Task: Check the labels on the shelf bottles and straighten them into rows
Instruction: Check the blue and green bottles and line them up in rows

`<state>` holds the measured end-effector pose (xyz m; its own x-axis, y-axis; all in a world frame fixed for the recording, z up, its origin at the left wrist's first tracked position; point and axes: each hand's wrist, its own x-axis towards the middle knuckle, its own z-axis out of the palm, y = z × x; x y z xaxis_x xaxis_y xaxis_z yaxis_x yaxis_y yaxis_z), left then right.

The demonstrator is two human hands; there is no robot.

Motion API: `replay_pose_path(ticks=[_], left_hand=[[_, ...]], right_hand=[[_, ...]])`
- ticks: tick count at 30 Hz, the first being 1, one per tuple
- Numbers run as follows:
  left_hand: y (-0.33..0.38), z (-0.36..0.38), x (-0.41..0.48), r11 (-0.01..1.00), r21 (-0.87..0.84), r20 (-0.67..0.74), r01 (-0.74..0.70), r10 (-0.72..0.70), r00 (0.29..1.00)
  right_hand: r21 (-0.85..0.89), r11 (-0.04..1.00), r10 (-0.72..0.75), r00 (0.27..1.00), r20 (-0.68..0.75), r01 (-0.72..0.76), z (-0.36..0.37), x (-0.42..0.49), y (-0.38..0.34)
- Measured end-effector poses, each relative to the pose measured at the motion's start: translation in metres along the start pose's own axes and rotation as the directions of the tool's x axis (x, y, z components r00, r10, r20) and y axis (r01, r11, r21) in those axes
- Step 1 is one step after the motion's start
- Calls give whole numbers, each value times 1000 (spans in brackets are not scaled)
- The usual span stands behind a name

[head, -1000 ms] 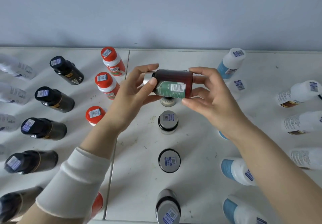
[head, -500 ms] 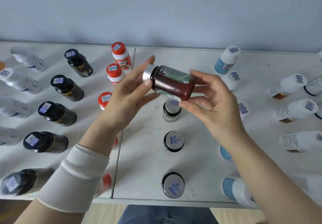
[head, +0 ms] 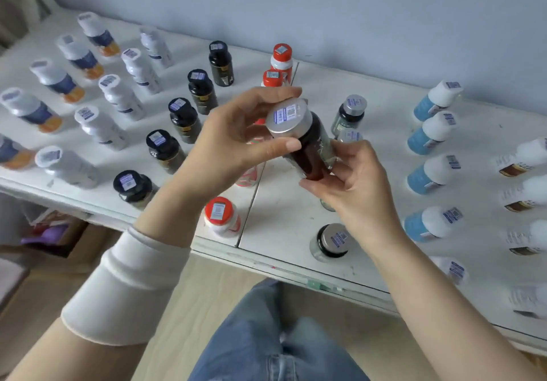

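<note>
The white shelf (head: 384, 132) is made of two panels that meet at a seam (head: 257, 194) running from the back edge to the front edge. Left of the seam stand rows of white bottles with navy and orange labels (head: 56, 81), plain white bottles (head: 118, 96), black bottles (head: 183, 120) and red-capped bottles (head: 281, 58), one of them close to the front edge. Right of the seam stand silver-capped dark bottles (head: 331, 241), blue-labelled bottles (head: 426, 173) and, toward the right edge, blurred white bottles with brown labels (head: 521, 161).
</note>
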<state>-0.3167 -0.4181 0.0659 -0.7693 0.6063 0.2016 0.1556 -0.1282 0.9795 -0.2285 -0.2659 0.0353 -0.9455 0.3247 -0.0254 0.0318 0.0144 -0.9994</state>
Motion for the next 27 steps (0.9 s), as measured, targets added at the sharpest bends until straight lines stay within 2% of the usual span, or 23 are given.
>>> replay_pose_path(ticks=[2, 4, 6, 9, 11, 13, 19, 21, 22, 23, 24, 25, 26, 27], left_hand=[[9, -13, -32, 1000, 15, -87, -25, 26, 996], [13, -23, -67, 1000, 5, -179, -18, 19, 984], [15, -30, -103, 1000, -23, -262, 4, -10, 965], [19, -42, -156, 994, -101, -349, 33, -66, 935], [26, -55, -190, 993, -110, -398, 49, -89, 913], [34, -68, -224, 994, -91, -441, 65, -98, 892], [56, -133, -320, 981, 76, -589, 177, -99, 802], [60, -162, -359, 971, 122, -659, 204, -74, 748], [61, -178, -379, 964, 144, -696, 223, -62, 715], [60, -193, -399, 955, 161, -737, 248, -51, 674], [59, -208, -420, 944, 176, -778, 279, -40, 627], [57, -222, -440, 928, 188, -818, 322, -34, 575], [55, -236, -460, 906, 198, -855, 374, -27, 517], [53, -249, -478, 882, 204, -887, 426, -18, 462]], right_hand=[[64, 998, 2, 987, 158, -12, 16, -14, -2], [152, 984, 35, 940, 339, -91, 30, -31, 0], [209, 950, 97, 854, 510, -233, 43, -51, 5], [277, 815, 180, 677, 714, -509, 71, -80, 15], [279, 695, 233, 574, 785, -663, 96, -94, 19], [245, 617, 294, 507, 810, -748, 125, -105, 19], [-86, 650, 472, 313, 824, -755, 236, -133, 7], [-185, 683, 498, 265, 826, -707, 285, -144, 7], [-234, 721, 511, 271, 816, -653, 312, -150, 8], [-296, 785, 519, 316, 794, -545, 340, -155, 10], [-379, 851, 509, 393, 766, -363, 368, -160, 14], [-469, 877, 459, 482, 747, -109, 395, -165, 18], [-527, 829, 357, 547, 757, 188, 421, -170, 22], [-523, 714, 230, 549, 804, 466, 445, -174, 26]])
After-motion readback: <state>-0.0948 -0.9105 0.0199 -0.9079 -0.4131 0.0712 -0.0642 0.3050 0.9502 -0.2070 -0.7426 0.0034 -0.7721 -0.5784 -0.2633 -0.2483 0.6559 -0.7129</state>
